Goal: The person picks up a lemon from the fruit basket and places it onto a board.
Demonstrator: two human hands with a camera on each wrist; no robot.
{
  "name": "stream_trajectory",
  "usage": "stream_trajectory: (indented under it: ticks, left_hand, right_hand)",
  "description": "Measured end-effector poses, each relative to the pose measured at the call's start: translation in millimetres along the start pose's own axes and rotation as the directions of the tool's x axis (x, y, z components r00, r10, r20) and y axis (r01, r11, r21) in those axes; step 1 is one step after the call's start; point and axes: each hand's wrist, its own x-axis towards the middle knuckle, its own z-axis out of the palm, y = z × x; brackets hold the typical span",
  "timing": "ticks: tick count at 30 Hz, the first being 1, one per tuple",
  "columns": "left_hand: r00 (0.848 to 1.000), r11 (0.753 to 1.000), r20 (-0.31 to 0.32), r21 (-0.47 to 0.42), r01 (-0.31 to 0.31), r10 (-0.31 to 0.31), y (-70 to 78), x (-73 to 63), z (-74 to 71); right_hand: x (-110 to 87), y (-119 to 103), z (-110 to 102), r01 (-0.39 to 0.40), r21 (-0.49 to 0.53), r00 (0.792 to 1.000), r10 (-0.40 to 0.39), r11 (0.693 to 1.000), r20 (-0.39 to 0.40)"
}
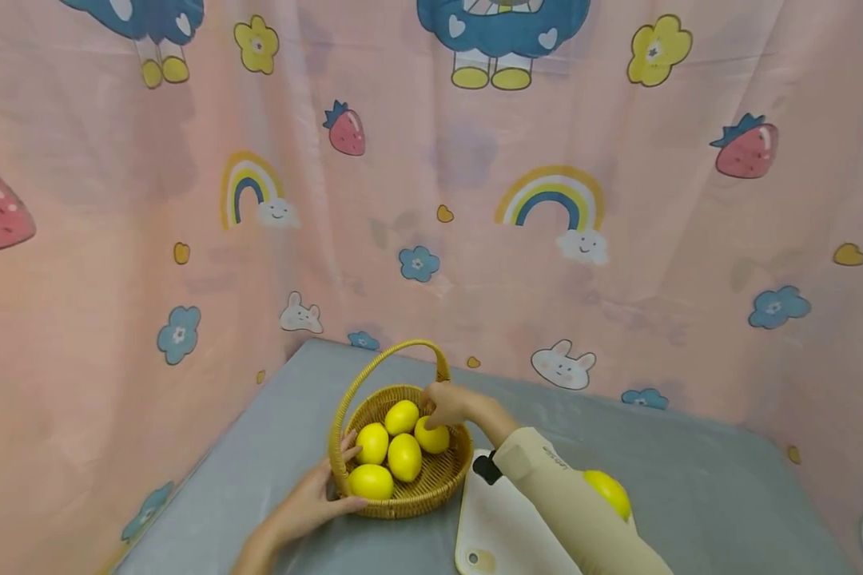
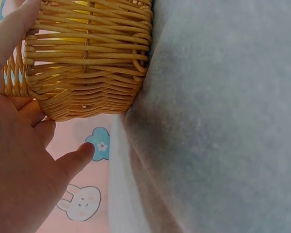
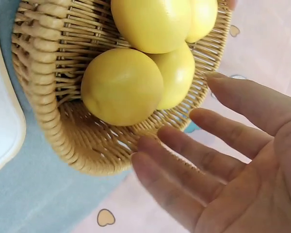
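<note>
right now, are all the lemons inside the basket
No, one lemon lies outside the basket, partly hidden by the right sleeve.

Soft, even light; a blurry shadow (image 2: 153, 127) falls beside the basket (image 2: 89, 60).

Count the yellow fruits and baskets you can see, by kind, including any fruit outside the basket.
Yellow fruits inside the basket: 5
Yellow fruit outside, partly hidden by the right sleeve: 1
Baskets: 1
Total: 7
</note>
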Motion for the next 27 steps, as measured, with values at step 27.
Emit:
stream_trajectory:
  ticks: [27]
  left_hand:
    - [1.0, 0.999, 0.004, -0.033, 0.002, -0.002, -3.7, 0.5, 0.3]
  right_hand:
    - [30.0, -8.4, 29.8, -0.125, -0.163, 0.992, 0.124, 0.979, -0.014]
